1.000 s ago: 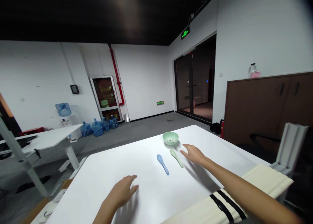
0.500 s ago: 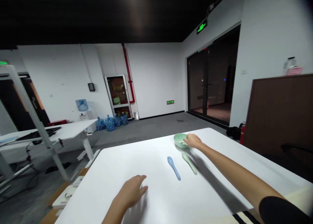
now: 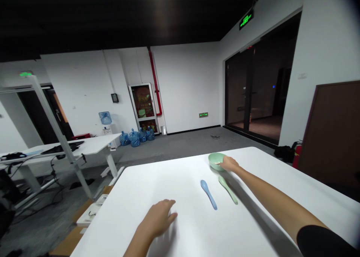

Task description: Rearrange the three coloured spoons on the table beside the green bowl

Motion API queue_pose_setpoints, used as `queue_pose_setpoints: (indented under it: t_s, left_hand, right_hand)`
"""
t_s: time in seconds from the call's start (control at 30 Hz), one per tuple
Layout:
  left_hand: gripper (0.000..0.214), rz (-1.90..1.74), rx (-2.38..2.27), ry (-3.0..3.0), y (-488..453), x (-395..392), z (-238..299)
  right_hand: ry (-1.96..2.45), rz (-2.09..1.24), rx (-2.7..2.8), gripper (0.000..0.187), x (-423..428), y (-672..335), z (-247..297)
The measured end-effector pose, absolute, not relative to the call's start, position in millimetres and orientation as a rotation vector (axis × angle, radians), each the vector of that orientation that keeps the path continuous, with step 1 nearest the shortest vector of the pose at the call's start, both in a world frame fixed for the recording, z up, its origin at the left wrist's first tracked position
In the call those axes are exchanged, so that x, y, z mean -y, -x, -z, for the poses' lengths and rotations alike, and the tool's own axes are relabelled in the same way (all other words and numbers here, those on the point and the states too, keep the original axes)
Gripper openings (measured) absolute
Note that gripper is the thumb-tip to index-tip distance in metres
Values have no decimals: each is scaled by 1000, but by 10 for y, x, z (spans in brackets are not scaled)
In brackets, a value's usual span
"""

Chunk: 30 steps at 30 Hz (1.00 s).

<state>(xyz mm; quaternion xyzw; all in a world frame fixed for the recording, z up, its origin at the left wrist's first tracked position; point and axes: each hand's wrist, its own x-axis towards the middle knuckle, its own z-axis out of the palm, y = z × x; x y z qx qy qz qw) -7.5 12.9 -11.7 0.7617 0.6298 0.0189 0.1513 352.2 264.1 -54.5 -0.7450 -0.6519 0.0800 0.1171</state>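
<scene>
Fingers [image 3: 225, 160] of the right hand [image 3: 230, 164] touch the rim of a pale green ceramic bowl [image 3: 215, 164] on the white desk [image 3: 168, 182], grip unclear; the left hand [image 3: 159, 220] lies open. A careless tug could tip the bowl.

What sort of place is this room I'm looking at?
It looks like an open office or shared workroom, though I can't be certain. A white desk stands to one side, with a water dispenser and spare blue water jugs by the wall, and a green exit sign overhead.
</scene>
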Motion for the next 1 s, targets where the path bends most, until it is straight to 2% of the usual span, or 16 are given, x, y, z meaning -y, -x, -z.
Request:
queue_pose_setpoints:
  t_s: [0.43, 0.7, 1.0]
  left_hand:
    - [57, -19, -1786, -2223, 69, -97, 141]
    - [57, -19, -1795, -2231, 84, -49, 138]
    - [59, -50, -1790, -2222, 99, -19, 115]
  right_hand:
    - [1941, -237, 2034, 31, -1818, -3401, 144]
    - [1895, -631, 2105, 26, -1301, -3132, 388]
    - [2003, -455, 2136, 26, -1260, -2975, 701]
